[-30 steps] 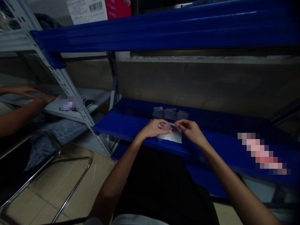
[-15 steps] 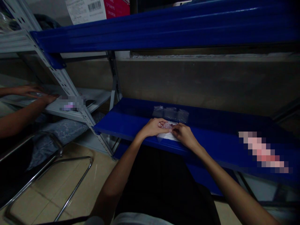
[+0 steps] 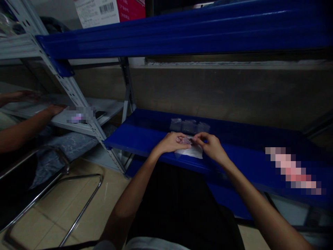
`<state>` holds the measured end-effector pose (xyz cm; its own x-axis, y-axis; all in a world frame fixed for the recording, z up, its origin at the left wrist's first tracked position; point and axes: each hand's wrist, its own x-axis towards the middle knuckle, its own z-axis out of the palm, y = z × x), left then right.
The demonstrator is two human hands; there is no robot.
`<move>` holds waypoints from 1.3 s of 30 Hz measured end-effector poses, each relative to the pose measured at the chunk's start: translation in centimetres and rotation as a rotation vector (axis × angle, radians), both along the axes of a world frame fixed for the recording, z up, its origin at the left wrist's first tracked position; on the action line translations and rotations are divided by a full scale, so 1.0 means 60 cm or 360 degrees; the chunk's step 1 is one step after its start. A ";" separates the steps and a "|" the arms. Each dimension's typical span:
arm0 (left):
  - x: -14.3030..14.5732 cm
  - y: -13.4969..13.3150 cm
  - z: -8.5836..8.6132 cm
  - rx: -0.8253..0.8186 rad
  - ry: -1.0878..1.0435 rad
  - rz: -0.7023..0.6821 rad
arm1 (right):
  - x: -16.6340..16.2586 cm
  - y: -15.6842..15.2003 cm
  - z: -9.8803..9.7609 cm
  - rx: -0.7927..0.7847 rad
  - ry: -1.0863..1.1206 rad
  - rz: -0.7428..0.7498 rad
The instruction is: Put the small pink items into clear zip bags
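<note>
My left hand (image 3: 172,142) rests at the front of the blue shelf, its fingers closed round a small clear plastic bag (image 3: 185,140). Just right of it, the thumb and forefinger of my right hand (image 3: 211,147) are pinched together beside the bag's edge. Something small and dark shows near those fingertips, too blurred to name. Under both hands lies a white sheet (image 3: 193,152), partly covered by them. Behind my hands, three flat clear zip bags (image 3: 189,126) lie in a row.
The blue shelf (image 3: 143,130) sits below a thick blue crossbeam (image 3: 182,33). A pixelated patch covers something at the right. On the left, a co-worker's hands (image 3: 56,109) are over a grey shelf (image 3: 70,100), beyond a perforated metal post (image 3: 74,93). A metal-framed chair (image 3: 100,177) stands below.
My right hand has lifted slightly and moved right and back, uncovering more of the white sheet. My left hand stays with the bag. The co-worker's farther hand has shifted.
</note>
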<state>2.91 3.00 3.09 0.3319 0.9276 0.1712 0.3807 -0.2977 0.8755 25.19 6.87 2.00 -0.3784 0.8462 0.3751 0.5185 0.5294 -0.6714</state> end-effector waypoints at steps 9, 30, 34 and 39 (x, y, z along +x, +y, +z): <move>0.003 -0.004 0.006 0.0023 -0.0014 -0.0085 | -0.006 0.006 0.005 -0.0088 0.0160 0.0091; -0.003 0.000 0.002 -0.0008 0.0054 0.0083 | -0.012 -0.005 -0.052 0.0177 -0.0449 -0.0099; -0.001 -0.004 0.007 -0.0023 0.0037 0.0045 | -0.008 0.000 -0.022 0.0063 -0.0026 -0.0092; 0.004 -0.005 0.013 0.0006 0.0031 -0.0006 | -0.021 -0.008 0.023 -0.0140 0.0214 0.0139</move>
